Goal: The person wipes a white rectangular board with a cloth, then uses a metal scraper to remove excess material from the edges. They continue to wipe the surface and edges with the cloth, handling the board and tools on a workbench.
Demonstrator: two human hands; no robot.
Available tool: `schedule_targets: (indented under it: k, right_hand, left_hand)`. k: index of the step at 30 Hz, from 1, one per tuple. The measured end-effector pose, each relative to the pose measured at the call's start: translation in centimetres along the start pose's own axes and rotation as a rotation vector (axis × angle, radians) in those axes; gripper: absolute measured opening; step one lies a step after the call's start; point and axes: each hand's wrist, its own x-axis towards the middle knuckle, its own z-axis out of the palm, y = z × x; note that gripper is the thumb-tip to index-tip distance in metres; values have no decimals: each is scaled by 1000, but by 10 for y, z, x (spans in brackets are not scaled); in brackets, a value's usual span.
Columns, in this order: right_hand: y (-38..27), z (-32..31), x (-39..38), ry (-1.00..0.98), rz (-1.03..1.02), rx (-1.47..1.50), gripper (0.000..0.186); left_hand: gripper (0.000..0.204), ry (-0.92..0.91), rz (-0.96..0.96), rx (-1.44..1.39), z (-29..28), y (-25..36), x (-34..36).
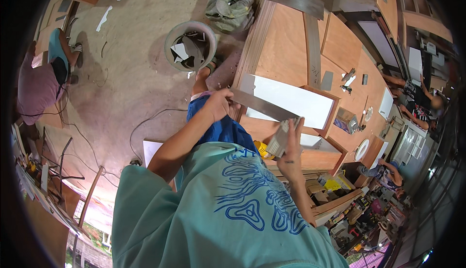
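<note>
My left hand (217,105) is closed around one end of a long grey strip (262,105), a little left of the centre of the frame. The strip runs from there down to the right, to my right hand (291,149). This hand grips the other end together with a small grey ribbed block (279,141), and its fingers (295,129) are curled over the block.

The strip lies over the white panel (291,100), which sits inside a shallow wooden frame (335,110) in the middle of the picture. Under it is a big brown plywood workbench (286,49) that goes toward the upper right.

In the lower right of the frame there are some packages: a yellow box (332,184) and small brown cartons (315,190) beside it. I cannot tell what is in them. A round white plate-like thing (361,149) stands at the right edge of the bench.

The left edge of the bench is straight and close to my knee in blue shorts (221,127). To the left of it the concrete floor (126,74) is wide and open, with only a thin cable (145,127) and white scraps (104,18).

Upper middle of the frame, a round grey bucket (171,40) stands on the floor, holding white and grey offcuts (187,52). Beside it, more to the right, a crumpled grey-green bag (230,6) lies. At the far left another person in a purple shirt (36,88) sits.
</note>
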Motion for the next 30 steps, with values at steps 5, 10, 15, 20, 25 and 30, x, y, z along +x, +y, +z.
schedule_targets:
  k: [5, 10, 15, 20, 25, 30]
  right_hand:
    - [15, -42, -18, 98, 253, 1028, 78]
    - [10, -29, -14, 105, 670, 1135, 44]
    - [6, 17, -16, 137, 897, 1213, 39]
    - [22, 30, -25, 204, 738, 825, 53]
    - [31, 10, -29, 77, 180, 123, 66]
    - [14, 12, -14, -91, 235, 66, 65]
  left_hand:
    - [23, -160, -123, 5, 17, -27, -19]
    - [22, -110, -145, 120, 23, -32, -25]
    - [15, 124, 249, 302, 26, -12, -2]
    - [10, 291, 184, 590, 43, 8, 29]
    - [10, 343, 23, 723, 54, 32, 58]
    - [9, 337, -45, 892, 67, 27, 79]
